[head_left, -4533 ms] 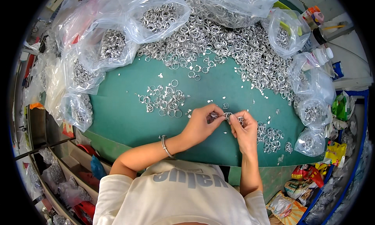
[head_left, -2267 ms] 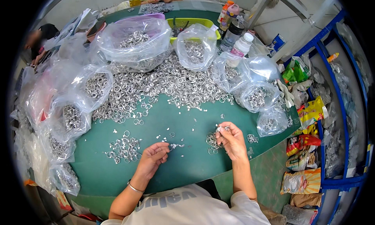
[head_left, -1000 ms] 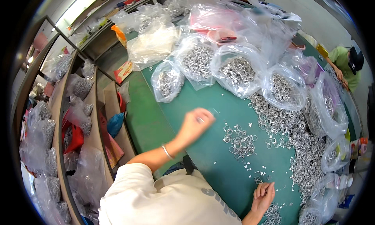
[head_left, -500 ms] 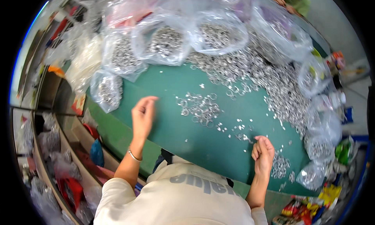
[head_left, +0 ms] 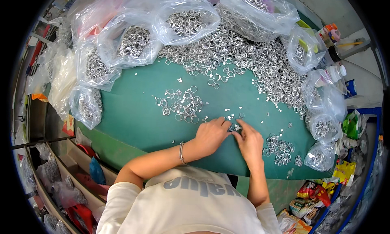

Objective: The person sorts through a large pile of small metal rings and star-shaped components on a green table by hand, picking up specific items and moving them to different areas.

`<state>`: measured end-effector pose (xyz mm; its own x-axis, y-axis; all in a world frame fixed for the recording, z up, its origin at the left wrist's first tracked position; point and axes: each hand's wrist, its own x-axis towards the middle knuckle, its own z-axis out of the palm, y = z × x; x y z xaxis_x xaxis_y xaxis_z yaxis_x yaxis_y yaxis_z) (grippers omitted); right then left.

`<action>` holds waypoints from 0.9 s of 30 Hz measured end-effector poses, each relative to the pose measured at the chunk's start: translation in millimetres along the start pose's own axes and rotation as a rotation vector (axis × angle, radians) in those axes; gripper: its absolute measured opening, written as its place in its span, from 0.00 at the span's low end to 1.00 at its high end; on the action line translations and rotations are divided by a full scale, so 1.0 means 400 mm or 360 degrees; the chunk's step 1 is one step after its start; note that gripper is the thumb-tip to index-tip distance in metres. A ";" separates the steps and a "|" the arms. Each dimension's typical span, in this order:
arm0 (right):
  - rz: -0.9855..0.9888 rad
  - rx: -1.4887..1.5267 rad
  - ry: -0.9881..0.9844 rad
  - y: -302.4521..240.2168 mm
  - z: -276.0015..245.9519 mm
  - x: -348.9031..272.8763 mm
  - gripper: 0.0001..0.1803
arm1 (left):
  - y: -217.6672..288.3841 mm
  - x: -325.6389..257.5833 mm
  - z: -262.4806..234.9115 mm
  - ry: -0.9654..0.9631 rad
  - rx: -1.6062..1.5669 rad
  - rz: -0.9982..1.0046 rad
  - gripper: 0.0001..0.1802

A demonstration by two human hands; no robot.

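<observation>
My left hand point(head_left: 213, 135) is bent inward over the green tabletop, its fingers curled together at a small silver ring point(head_left: 232, 127). My right hand point(head_left: 250, 142) faces it from the other side, thumb and forefinger spread apart close to the same ring. Small white and silver pieces point(head_left: 228, 117) lie scattered just beyond the fingertips. To the left is a loose heap of silver rings point(head_left: 185, 106); a smaller cluster of rings point(head_left: 279, 149) lies right of my right hand. The left fingertips partly hide the ring.
A large bank of silver rings point(head_left: 268, 67) curves along the far and right side of the green table point(head_left: 134, 108). Clear plastic bags of rings point(head_left: 136, 43) line the back, with smaller bags point(head_left: 321, 157) at right. Compartments with bagged goods point(head_left: 67, 185) stand at lower left.
My left hand has swung from the left side toward the right and closed at a ring. My right hand has shifted left to meet it, thumb and forefinger now parted. The view has shifted.
</observation>
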<state>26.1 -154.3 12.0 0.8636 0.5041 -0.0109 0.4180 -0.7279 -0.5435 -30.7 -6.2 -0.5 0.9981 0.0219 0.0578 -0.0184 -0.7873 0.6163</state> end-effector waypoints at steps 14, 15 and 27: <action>0.0154 0.0121 0.0068 0.023 -0.011 0.012 0.09 | -0.072 -0.032 -0.072 -0.0440 -0.2678 -0.0865 0.06; 0.0087 0.0088 0.0087 0.019 0.000 0.015 0.09 | -0.080 -0.035 -0.062 -0.0480 -0.2670 -0.0827 0.07; -0.0200 0.0008 0.0171 -0.003 0.045 0.039 0.04 | -0.070 -0.042 -0.048 -0.0425 -0.2300 -0.1046 0.10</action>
<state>33.9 -137.2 -2.7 0.8299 0.5383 0.1468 0.5235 -0.6600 -0.5389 -48.2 27.3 -3.4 0.8335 -0.1202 -0.5393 0.5132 0.5300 0.6751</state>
